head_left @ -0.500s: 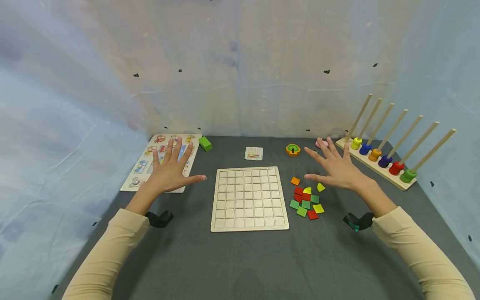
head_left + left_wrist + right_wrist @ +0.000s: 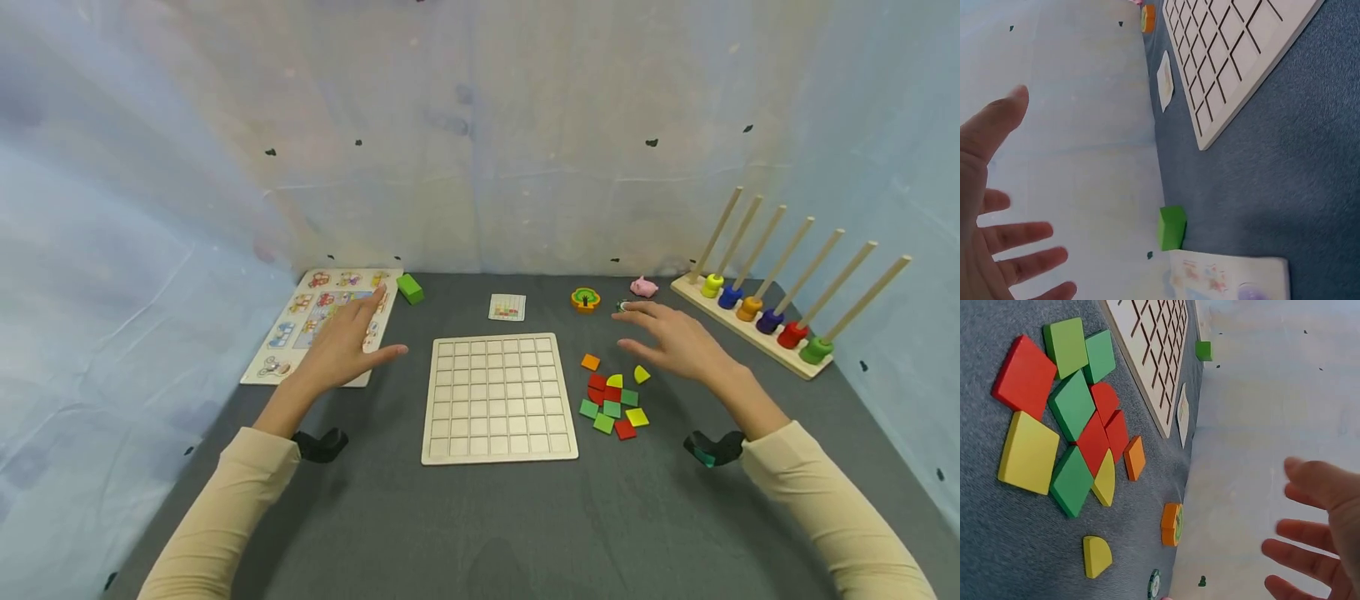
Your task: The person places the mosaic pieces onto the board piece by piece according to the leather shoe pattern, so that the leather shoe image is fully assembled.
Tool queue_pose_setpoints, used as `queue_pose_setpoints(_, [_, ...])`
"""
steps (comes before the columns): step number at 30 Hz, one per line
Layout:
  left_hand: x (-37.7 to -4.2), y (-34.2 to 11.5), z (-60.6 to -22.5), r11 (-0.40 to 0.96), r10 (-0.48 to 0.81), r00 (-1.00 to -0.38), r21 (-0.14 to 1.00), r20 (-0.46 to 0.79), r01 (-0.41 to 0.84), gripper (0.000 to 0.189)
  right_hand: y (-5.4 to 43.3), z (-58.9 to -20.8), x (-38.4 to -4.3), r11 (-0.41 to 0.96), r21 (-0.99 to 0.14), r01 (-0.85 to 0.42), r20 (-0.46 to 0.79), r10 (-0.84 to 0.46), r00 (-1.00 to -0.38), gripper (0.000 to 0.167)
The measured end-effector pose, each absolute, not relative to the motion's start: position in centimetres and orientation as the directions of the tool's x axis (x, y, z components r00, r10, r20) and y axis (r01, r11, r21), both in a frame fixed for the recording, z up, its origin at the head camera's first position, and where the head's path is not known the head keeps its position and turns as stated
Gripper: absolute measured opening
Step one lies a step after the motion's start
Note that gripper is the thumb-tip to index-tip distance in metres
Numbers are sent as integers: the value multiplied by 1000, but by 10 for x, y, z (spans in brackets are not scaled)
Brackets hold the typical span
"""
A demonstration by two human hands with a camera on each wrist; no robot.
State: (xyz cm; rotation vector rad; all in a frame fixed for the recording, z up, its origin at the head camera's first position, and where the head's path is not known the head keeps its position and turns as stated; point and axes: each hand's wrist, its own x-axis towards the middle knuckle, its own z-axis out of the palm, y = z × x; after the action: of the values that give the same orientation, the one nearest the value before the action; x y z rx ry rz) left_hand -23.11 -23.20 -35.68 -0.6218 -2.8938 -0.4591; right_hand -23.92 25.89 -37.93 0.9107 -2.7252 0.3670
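My left hand (image 2: pixel 335 350) hovers over the near right part of a picture board (image 2: pixel 281 350), fingers extended and thumb pointing right; it holds nothing. The right hand (image 2: pixel 678 342) hangs above the table to the right of a loose group of flat coloured tiles (image 2: pixel 612 409), fingers relaxed and empty. Red, green, yellow and orange pieces make up that group, some with a rounded edge, as the right wrist view shows with a red tile (image 2: pixel 1025 376) and a yellow tile (image 2: pixel 1029 453). Between the hands lies a pale wooden grid board (image 2: pixel 498 400), its squares bare.
A small printed card (image 2: pixel 507 307) lies behind the grid board. Along the back are a green block (image 2: pixel 410 288), an orange-and-green tree piece (image 2: pixel 585 300) and a pink pig (image 2: pixel 643 287). At right stands a wooden peg rack (image 2: pixel 750 321) with coloured rings.
Both hands have tilted from spread, raised fingers to flatter, more closed-together fingers. The pink pig and a small round piece now show beyond the right hand. The objects have stayed put.
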Motion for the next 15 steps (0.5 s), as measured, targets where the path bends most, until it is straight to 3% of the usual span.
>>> queue_pose_setpoints(5, [-231, -232, -365, 832, 414, -889, 316, 194, 456, 78, 261, -386, -237, 765, -182, -618, 261, -568, -781, 28])
queue_pose_setpoints(15, [-233, -231, -393, 758, 462, -871, 437, 166, 485, 74, 269, -407, -234, 770, -270, -578, 165, -554, -816, 29])
